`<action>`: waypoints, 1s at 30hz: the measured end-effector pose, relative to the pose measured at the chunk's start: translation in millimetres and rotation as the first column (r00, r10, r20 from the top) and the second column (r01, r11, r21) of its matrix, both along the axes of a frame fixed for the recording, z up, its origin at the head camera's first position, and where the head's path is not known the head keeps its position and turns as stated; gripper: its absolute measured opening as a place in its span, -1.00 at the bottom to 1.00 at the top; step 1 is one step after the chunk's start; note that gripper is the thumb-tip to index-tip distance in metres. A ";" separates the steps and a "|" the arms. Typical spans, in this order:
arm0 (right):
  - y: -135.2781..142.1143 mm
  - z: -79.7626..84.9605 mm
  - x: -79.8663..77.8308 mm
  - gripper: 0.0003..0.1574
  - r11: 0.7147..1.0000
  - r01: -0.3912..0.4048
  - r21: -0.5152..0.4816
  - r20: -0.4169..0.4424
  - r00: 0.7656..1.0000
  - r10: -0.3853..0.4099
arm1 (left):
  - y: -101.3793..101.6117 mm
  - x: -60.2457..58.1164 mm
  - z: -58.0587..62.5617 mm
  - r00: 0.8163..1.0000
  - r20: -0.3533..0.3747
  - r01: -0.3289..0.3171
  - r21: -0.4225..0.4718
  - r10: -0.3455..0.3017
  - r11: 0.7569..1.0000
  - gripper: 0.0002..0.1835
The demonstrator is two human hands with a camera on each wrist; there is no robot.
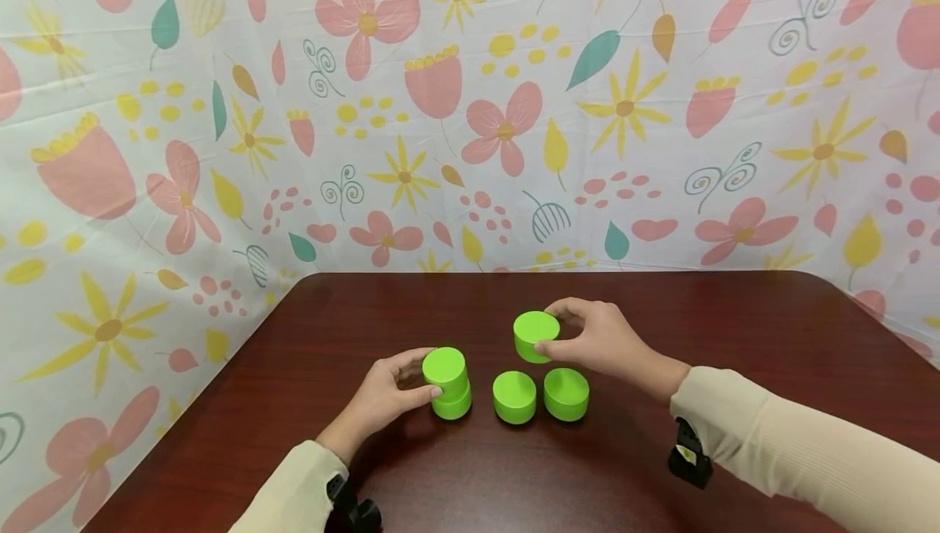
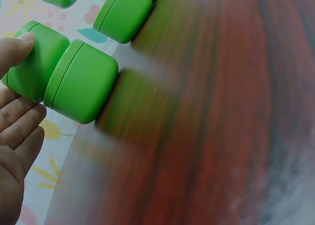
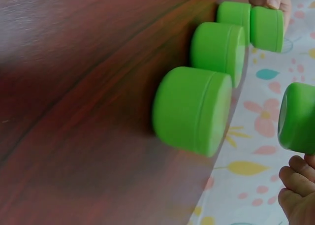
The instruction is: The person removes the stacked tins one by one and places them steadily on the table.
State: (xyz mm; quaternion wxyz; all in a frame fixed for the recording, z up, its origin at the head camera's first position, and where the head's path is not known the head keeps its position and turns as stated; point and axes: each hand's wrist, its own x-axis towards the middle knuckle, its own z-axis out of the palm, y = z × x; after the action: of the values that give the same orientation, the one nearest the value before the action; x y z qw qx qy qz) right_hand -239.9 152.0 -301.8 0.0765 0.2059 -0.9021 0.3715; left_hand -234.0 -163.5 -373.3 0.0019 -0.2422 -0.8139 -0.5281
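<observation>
Cream sleeve [image 1: 822,443], lower right; right hand [image 1: 600,340] pinches raised green tub [image 1: 534,334]. Left hand [image 1: 380,397], left of centre, grips upper stacked tub [image 1: 445,366]. Both likely light, stiff, slippery; hold by sidewalls.

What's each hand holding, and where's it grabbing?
The left hand holds a green tub above another, by its sides; the right hand holds a raised green tub, also by its sides.

The left hand [image 1: 383,397] and right hand [image 1: 604,340] are bare. The left sleeve [image 1: 294,492] and right sleeve [image 1: 815,435] are cream, the right 1 finely ribbed above a creased cuff. The left wrist camera [image 1: 351,510] is black with a rounded end; the right wrist camera [image 1: 698,469] is black, boxy, with a pale, yellowish patch.
</observation>
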 end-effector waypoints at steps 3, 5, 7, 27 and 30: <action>6.9 -0.6 3.6 -0.49 1.000 0.010 0.014 -0.011 1.000 -0.010 | -0.6 0.4 -0.5 1.000 -0.002 -0.001 0.003 0.001 1.000 -0.45; 11.4 -0.8 5.7 -0.48 1.000 0.014 0.020 -0.018 1.000 -0.014 | -0.6 0.8 -0.3 1.000 -0.005 -0.001 0.005 0.001 1.000 -0.45; 15.8 -1.1 7.6 -0.49 0.999 0.022 0.023 -0.025 0.999 -0.021 | -0.4 1.2 0.1 1.000 -0.007 -0.003 0.006 0.003 1.000 -0.45; 46.4 -9.0 23.4 -0.43 0.994 0.106 0.021 -0.059 0.993 -0.104 | -0.1 1.7 -2.8 1.000 0.004 -0.017 -0.008 0.018 1.000 -0.45; 49.3 -10.0 25.6 -0.43 0.993 0.120 0.019 -0.066 0.991 -0.119 | 0.2 1.3 -2.7 1.000 -0.008 -0.010 -0.009 0.010 1.000 -0.45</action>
State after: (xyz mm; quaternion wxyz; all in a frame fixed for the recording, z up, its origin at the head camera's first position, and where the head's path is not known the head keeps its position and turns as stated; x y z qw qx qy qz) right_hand -214.3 201.4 -311.9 0.1252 0.1644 -0.9140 0.3493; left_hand -232.7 -163.3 -376.0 0.0065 -0.2402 -0.8175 -0.5234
